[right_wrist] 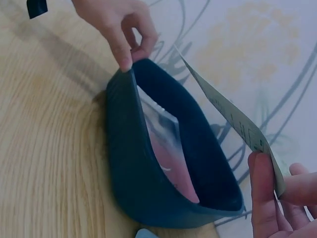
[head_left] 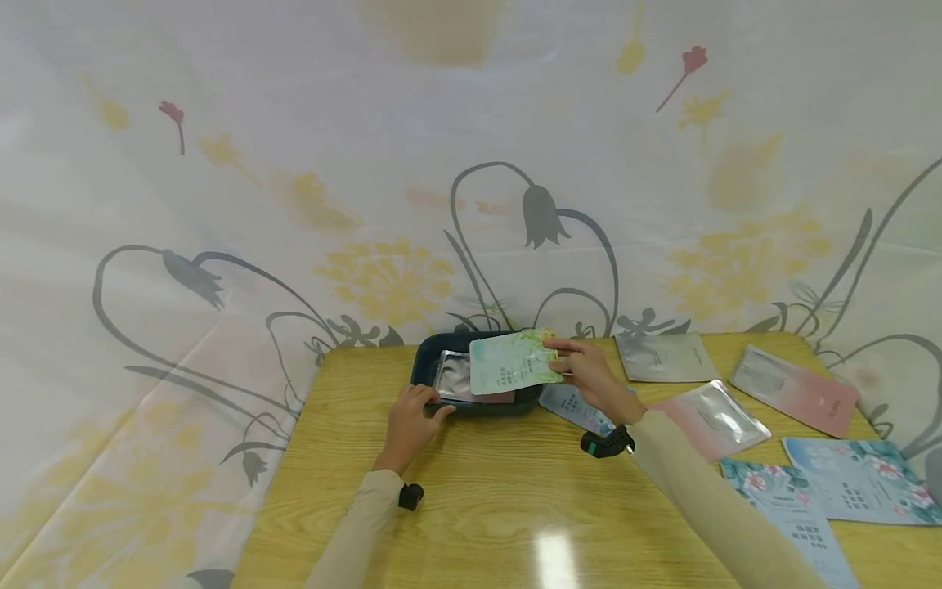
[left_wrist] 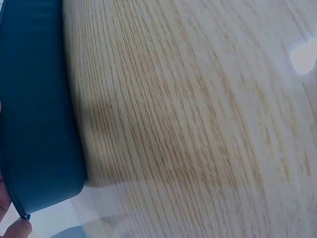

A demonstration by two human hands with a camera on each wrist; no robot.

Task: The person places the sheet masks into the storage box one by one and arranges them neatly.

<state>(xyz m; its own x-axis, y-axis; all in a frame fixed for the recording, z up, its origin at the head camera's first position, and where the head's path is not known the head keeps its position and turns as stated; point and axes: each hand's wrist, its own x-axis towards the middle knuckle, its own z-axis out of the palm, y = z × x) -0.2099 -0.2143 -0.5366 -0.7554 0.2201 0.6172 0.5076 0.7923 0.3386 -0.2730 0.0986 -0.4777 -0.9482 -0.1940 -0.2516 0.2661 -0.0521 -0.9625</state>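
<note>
A dark teal plastic basin [head_left: 423, 360] stands against the far edge of the table. At its near left corner my left hand [head_left: 412, 421] pinches the rim, thumb on the outer wall, as the right wrist view shows. My right hand [head_left: 592, 376] grips a pale green sheet mask packet [head_left: 508, 364] by its right end. Tilted, the packet hangs over the basin, above the rim in the right wrist view. Inside the basin lies a silver and pink packet [right_wrist: 171, 158], partly hidden by the green one in the head view.
Right of the basin, a blue floral packet [head_left: 574, 405] lies partly under my right hand. Farther right are a silver-grey packet [head_left: 658, 357], two pink and silver packets [head_left: 795, 391] and two more blue floral packets [head_left: 857, 483]. A flower-printed curtain [head_left: 441, 245] hangs behind the wooden table [head_left: 478, 491].
</note>
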